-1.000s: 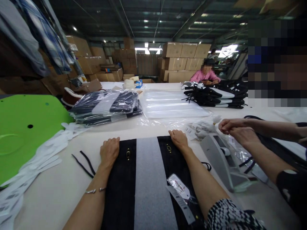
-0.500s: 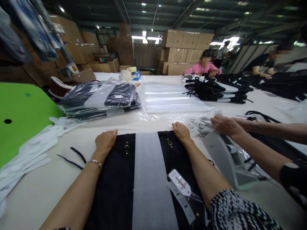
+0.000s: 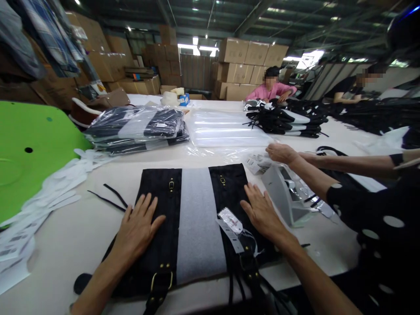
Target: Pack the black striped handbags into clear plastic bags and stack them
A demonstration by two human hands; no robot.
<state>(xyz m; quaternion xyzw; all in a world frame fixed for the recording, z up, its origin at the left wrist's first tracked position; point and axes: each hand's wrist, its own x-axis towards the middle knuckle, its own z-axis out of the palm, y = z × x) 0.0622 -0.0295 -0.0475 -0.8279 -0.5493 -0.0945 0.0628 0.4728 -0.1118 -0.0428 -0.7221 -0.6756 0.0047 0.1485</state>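
Observation:
A black fabric bag (image 3: 160,245) with brass buckles lies flat on the table before me. A strip of pale grey sheet (image 3: 200,227) runs down its middle. My left hand (image 3: 139,227) rests flat on the bag's left side, fingers spread. On the right edge lies my right hand (image 3: 260,210), also open with fingers stretched out. Two hang tags (image 3: 231,221) on a white string lie on the bag's right half. Straps with brass rings stretch from its near edge towards me, and thin black cords stick out at the left.
Wrapped bags (image 3: 138,124) are stacked behind, beside clear plastic sleeves (image 3: 226,129). Black bags (image 3: 285,118) are piled at the back right. White paper pieces (image 3: 49,199) line a green panel (image 3: 36,148). A co-worker's hand (image 3: 282,153) works above a grey holder (image 3: 284,192) at right.
Both hands have let go of the bag's far corners and moved nearer, now flat on its sides. More of its near end and the straps show. The co-worker's hands stay near the tags.

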